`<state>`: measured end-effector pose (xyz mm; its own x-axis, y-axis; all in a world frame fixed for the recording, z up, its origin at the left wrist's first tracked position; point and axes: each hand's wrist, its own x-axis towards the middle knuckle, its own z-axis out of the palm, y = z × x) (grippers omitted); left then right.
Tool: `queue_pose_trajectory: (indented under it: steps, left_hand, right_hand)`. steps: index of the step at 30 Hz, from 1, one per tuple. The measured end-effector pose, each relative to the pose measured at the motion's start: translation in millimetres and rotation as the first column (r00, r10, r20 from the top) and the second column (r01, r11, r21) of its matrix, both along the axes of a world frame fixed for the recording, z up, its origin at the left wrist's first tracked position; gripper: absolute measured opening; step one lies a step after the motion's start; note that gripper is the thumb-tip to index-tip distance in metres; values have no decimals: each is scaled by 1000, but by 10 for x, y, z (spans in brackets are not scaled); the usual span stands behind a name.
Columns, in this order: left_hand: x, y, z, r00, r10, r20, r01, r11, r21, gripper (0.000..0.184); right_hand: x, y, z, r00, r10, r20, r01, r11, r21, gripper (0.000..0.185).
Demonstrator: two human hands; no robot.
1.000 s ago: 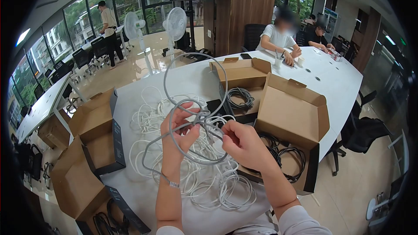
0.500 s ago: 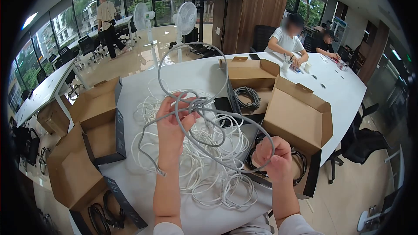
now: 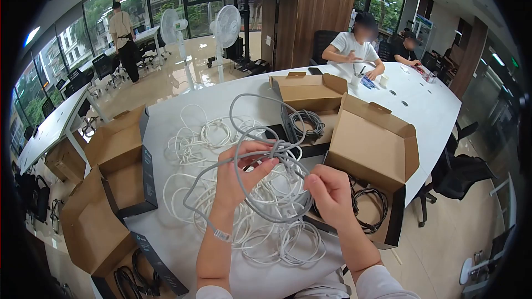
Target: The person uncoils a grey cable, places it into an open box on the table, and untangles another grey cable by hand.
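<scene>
Gripping a looped, knotted, slim grey cable (image 3: 279, 147), the left hand (image 3: 234, 180) keeps fingers bent and thumb pressed in, closed on the crossing strands; the right hand (image 3: 331, 191) has its fingers drawn narrow, thumb against forefinger, pinching the same cable at the right side of its loops; the grey cable is above the bench, one large loop standing up beyond the hands, one end with a printed white tag (image 3: 221, 236) hanging by the left forearm.

Beneath: a tangled heap of thin white cables (image 3: 285, 243), spread across a smooth white bench (image 3: 255, 277); right of the heap, an open, dark-sided brown cardboard box (image 3: 371, 138), containing black cables (image 3: 371, 210); behind that, a second open brown cardboard box (image 3: 310, 88), containing a round grey coil (image 3: 306, 124).

Left side: two further open brown cardboard boxes, one behind the other; the nearer box (image 3: 91, 232) contains black leads (image 3: 133, 279); far side of the bench, a seated person in a white short-sleeved top (image 3: 346, 44); beyond, two white pedestal fans (image 3: 226, 26) on the floor.
</scene>
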<state>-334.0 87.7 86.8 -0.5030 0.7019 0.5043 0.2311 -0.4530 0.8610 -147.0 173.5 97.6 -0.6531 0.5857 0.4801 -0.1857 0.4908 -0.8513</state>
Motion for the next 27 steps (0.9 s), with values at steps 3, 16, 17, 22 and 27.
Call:
queue_pose_trajectory:
  steps: [3,16,17,22,27]
  left_hand:
    - [52,33,-10,996,87,-19,-87,996,26,22]
    - [27,33,-46,926,376,20,-372,904,212,24]
    - [8,31,-71,928,372,24,-367,903,223,24]
    - [-108,-65,-209,921,387,-44,-376,913,155,27]
    - [-134,-135,-254,875,481,-58,-463,866,191,24]
  right_hand:
    - [-1,-119,186,996,-86,-35,93,945,312,13]
    - [-378,128,-29,874,390,-289,-485,670,-562,35]
    - [-396,166,-32,813,486,-320,-570,557,-604,37]
    - [-586,219,-99,669,600,-439,-697,302,-650,34]
    - [-608,239,9,687,662,-298,-683,451,-575,23]
